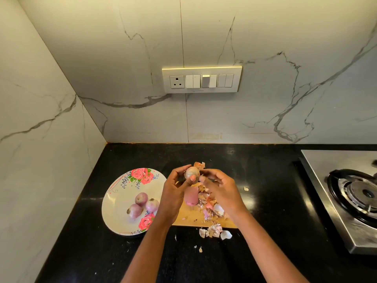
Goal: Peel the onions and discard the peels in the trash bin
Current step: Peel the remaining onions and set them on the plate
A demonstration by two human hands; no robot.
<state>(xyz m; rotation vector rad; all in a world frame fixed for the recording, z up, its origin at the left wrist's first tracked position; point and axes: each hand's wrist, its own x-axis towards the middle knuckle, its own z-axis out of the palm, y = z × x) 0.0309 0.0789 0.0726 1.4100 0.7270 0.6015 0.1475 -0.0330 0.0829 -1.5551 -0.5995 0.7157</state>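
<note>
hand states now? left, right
Left hand: grips the onion.
Right hand: fingers curled at the onion's peel; an actual pinch cannot be told.

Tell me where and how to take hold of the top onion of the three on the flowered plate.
Grip the top onion across its rounded middle with fingertips, coming straight down from above. The other two onions crowd its near side, so pinch from its far and left flanks, which face bare plate. Its smooth round shape will probably slip under a one-sided grip.
</note>
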